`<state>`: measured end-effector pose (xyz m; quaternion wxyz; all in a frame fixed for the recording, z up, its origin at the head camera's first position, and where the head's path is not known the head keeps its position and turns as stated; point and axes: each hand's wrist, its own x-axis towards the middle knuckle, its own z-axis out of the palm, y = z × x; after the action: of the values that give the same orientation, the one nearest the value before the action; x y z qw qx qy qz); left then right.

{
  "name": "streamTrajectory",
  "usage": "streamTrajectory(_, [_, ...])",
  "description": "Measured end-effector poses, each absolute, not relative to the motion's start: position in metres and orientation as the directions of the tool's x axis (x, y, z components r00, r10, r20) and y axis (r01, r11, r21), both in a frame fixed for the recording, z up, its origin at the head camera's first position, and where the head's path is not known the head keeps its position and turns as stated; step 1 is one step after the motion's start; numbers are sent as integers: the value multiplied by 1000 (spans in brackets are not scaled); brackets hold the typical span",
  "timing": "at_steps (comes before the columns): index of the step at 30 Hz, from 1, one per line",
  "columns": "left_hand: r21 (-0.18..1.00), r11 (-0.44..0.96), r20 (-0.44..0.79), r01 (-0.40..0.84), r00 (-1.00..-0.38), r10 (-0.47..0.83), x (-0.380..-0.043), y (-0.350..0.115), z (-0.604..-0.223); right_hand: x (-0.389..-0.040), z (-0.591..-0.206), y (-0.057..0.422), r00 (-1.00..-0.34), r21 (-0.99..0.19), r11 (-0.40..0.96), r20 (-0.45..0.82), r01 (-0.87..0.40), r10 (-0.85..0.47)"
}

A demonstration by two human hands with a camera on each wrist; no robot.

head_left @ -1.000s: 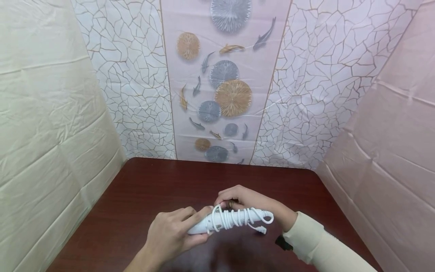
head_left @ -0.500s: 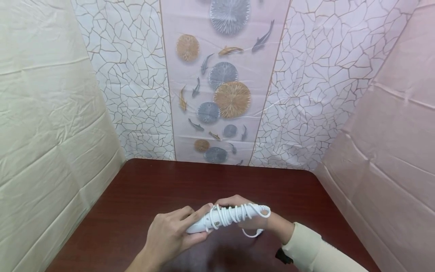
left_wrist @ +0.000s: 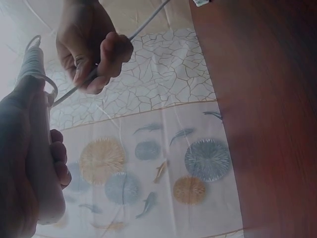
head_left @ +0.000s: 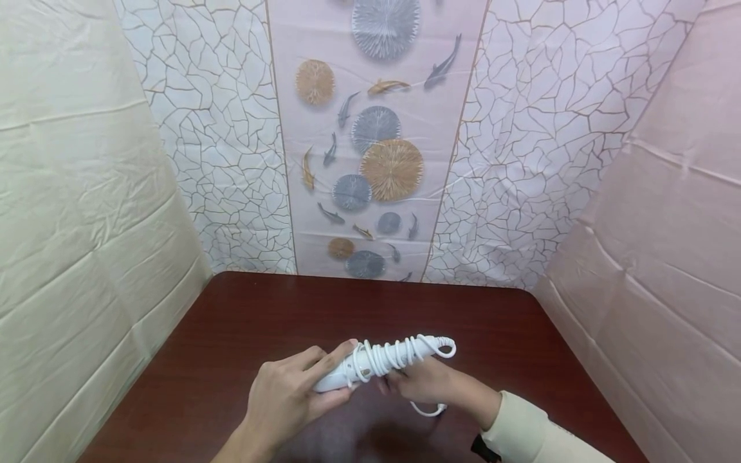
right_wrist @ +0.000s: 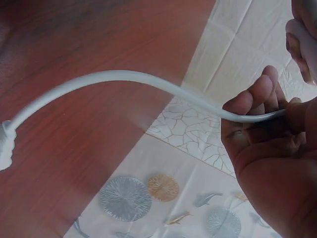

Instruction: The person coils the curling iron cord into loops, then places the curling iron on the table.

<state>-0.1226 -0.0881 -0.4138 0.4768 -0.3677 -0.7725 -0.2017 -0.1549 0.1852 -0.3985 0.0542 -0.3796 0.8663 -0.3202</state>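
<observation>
A white rod-shaped electric appliance (head_left: 330, 381) hangs above the table, its right end tilted up. Its white cord (head_left: 379, 360) is wound around it in several turns, with a loop at the right end. My left hand (head_left: 286, 391) grips the appliance's rounded left end, thumb below and fingers over the top. Just under and behind the wound part, my right hand (head_left: 425, 381) pinches the loose stretch of cord (right_wrist: 114, 75). From there the cord curves down to its end piece, the plug (right_wrist: 6, 146), only partly in the right wrist view. The head view hides some right fingers behind the appliance.
A dark red-brown table (head_left: 278, 308) lies beneath both hands. Behind it hangs a patterned curtain (head_left: 370, 193) with fish and round motifs. Pale cloth walls (head_left: 87, 257) close in the left and right sides.
My right hand has come from behind the appliance down to its underside, taking the loose cord along. The appliance's right end has risen. My left hand keeps its grip.
</observation>
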Motion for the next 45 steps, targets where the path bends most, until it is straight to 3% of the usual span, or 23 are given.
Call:
streamTrajectory(6, [-10,678,888,735,-306,344,-123,-90,-414,-154,-407,184,-636,-533,454,222,-714,-739])
streamTrajectory(11, [17,716,889,698,-338,310,-125,-91,-416,-144,-405,176,-575,-289,500,323,-816,-751])
streamTrajectory(16, [25,747,889,664,-357,287,-126,-92,-418,-127,-396,167,-570,-68,589,363,-805,-737])
streamTrajectory(23, [13,770,881,638,-371,293,-128,-92,-420,-117,-392,164,-452,189,602,499,-776,-739])
streamTrajectory(28, [-3,780,876,626,-375,304,-127,-92,-422,-115,-394,161,-379,251,587,560,-769,-737])
streamTrajectory(34, [1,781,862,625,-396,315,-126,-92,-423,-114,-392,159,-350,270,583,586,-766,-731])
streamTrajectory(45, [24,808,804,589,-491,334,-124,-91,-424,-110,-379,150,-253,385,588,640,-711,-725])
